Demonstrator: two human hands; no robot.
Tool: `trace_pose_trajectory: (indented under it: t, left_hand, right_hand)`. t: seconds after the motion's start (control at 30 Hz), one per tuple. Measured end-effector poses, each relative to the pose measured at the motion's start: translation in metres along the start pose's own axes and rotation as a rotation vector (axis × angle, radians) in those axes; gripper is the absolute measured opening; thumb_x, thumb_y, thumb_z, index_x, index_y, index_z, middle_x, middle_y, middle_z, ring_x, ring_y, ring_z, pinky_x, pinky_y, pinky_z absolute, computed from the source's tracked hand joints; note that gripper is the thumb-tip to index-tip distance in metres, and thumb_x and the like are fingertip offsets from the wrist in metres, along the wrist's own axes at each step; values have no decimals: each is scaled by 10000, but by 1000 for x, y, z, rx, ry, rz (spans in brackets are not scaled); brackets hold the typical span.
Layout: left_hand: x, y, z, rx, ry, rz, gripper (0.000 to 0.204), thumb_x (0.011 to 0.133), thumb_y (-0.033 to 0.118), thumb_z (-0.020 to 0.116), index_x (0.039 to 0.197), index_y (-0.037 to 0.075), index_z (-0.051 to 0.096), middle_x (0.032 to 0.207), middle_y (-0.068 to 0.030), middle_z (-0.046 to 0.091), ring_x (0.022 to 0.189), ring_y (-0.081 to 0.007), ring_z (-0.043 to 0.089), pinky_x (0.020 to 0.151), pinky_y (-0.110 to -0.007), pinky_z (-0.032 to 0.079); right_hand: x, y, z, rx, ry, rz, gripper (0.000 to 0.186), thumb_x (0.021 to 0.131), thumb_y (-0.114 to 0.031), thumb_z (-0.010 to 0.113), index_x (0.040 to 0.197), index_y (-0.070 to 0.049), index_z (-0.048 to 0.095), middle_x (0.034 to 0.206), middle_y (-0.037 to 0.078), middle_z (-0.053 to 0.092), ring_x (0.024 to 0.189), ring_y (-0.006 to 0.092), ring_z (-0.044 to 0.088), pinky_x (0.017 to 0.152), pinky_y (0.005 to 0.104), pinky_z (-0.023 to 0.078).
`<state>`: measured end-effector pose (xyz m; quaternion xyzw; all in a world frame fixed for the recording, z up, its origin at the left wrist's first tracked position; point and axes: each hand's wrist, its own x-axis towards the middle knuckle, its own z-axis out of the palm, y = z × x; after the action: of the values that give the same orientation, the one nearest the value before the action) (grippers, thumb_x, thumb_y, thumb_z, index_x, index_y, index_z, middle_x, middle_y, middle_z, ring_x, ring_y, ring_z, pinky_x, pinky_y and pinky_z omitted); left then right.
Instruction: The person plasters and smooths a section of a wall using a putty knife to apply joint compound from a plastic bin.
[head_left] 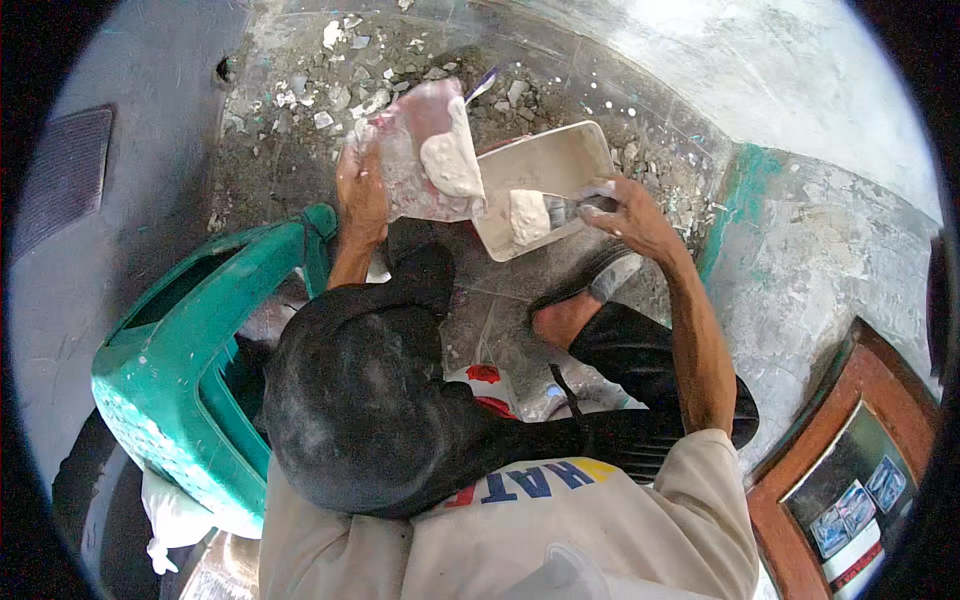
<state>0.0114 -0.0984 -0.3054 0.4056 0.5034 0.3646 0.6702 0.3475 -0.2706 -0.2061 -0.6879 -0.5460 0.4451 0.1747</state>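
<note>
Left hand (362, 190): closed on the pinkish sheet (410, 150) by its left edge, left of the tray (555, 160); dusted white.
Right hand (637, 216): closed on the putty knife (563, 211) near its blade, at the tray's right rim; fingertips whitened.
Pinkish sheet: just right of the left fingers, overlapping the tray's left rim in view; flat, streaked white, whether stiff or soft cannot tell.
Putty knife: pointing left from the right fingers, within the tray's outline; flat-bladed, loaded.
Paste (450, 165): cream, thick, slightly lumpy; spread along the sheet's right side, heaped squarely on the blade.
Tray: rectangular, shallow, cream-coloured, round-cornered.
Rubble (365, 100): beyond the tray and to both sides; angular, grey and white chips.
Foot (566, 318): just nearer the body than the tray; sandalled.
Plastic chair (165, 345): left of the tray, nearer the body; green, smooth, white-specked.
Wall (810, 235): right of the tray; rough, grey, green-streaked.
</note>
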Motion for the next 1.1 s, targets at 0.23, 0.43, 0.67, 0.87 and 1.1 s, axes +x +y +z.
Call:
trace_pose_trajectory:
  t: [0.23,0.43,0.67,0.87,1.1]
  left_hand:
    - [-10,-15,27,597,-285,279,437,1073,240,510,1405,-44,536,1420,-256,567,1357,-377,512,1154,-405,358]
    - [-20,-1,62,535,-491,173,435,1079,289,517,1356,-43,564,1344,-255,613,1255,-368,586,1069,-415,434]
    - [-28,0,66,573,-435,180,474,1084,311,518,1359,-74,537,1320,-282,611,1240,-362,596,1055,-412,444]
    - [-29,-7,59,552,-416,193,502,1088,315,508,1385,-89,503,1324,-286,604,1261,-344,585,1074,-403,432]
    - [-24,-11,52,522,-359,258,498,1085,312,512,1367,-99,510,1268,-281,633,1208,-338,603,1039,-396,446]
  right_hand:
    - [-26,-57,-32,0,28,163,385,882,-264,757,1185,-31,716,1150,191,706,948,328,693,861,415,538]
    - [-36,-100,-1,-697,169,188,280,842,-222,754,1072,-63,750,1159,156,693,1021,354,685,859,445,569]
    - [-38,-132,15,-918,292,60,166,756,-164,714,880,-55,712,962,104,679,925,282,677,784,426,559]
    - [-34,-142,12,-971,294,-9,165,754,-152,670,885,-55,701,959,91,671,909,252,653,737,386,518]
    - [-41,-113,2,-941,394,-48,230,798,-172,710,1007,-77,727,1010,96,678,944,292,654,846,466,483]
